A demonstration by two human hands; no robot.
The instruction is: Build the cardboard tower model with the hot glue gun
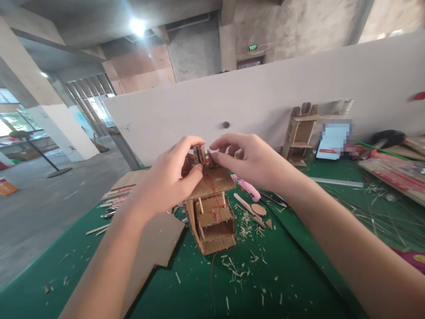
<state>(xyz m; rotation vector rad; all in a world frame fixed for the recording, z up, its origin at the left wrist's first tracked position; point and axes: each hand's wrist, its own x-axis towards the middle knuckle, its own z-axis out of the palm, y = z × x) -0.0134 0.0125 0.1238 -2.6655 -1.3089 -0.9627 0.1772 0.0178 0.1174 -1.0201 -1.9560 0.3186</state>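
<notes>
A cardboard model (pixel 216 217) stands upright on the green table, with an open box-like front, inner shelves and a thin red wire (pixel 212 270) running down it. My left hand (pixel 174 175) has its thumb and fingers closed around a layered cardboard piece (pixel 199 155) on the model's top. Opposite it, my right hand (pixel 247 155) curls its thumb and fingertips against a small upright cardboard piece (pixel 210 158). Something small and red shows between the two pieces; the fingers hide most of it.
Right of the model lie a pink glue gun (pixel 249 189), wood strips and shavings. A similar cardboard tower (pixel 300 133) and a phone (pixel 334 139) stand by the white partition (pixel 186 110). On the left are scissors (pixel 109 213), sticks and a cardboard sheet (pixel 156 239).
</notes>
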